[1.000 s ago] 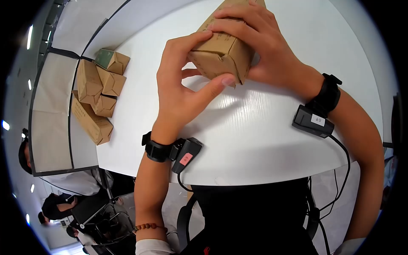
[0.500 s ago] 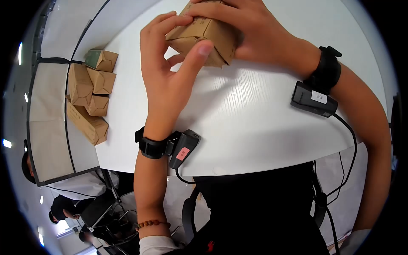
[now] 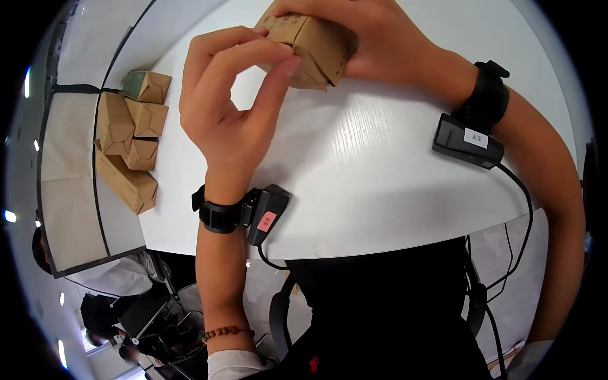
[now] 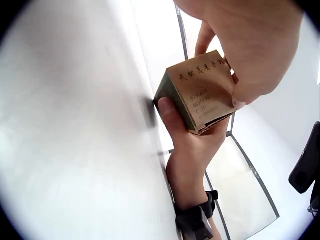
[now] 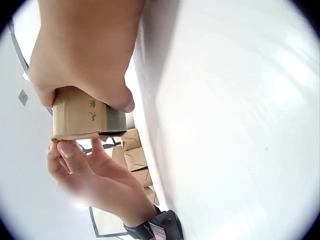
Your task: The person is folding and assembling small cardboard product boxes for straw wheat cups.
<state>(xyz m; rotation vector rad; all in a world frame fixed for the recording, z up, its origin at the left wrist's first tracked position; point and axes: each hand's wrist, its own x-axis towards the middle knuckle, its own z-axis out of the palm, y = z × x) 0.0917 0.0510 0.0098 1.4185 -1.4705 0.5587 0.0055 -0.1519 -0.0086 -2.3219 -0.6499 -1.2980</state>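
Observation:
A small brown cardboard box [image 3: 323, 52] is near the top of the head view, clasped by my right hand [image 3: 392, 47]. That hand's thumb lies along the box's dark green side in the left wrist view. My left hand [image 3: 228, 104] pinches the edge of the box's near end between thumb and fingertips. Lettering reading "STRAW WHEAT CUP" shows on the cardboard box [image 4: 205, 90] in the left wrist view. From the right wrist view, a narrow dark gap runs along the end edge of the box [image 5: 80, 115], beside the left fingertips.
Several similar brown boxes [image 3: 117, 126], one with a green side, are piled at the table's left, against a partition [image 3: 69, 149]. The white table [image 3: 373, 183] curves around the person's front. Cables [image 3: 529, 215] trail from the wrist cameras. Other people sit beyond the partition.
The box has shifted left and up in the head view. My left hand has drawn left, its fingers going from spread around the box to pinching its end edge. My right hand keeps its hold.

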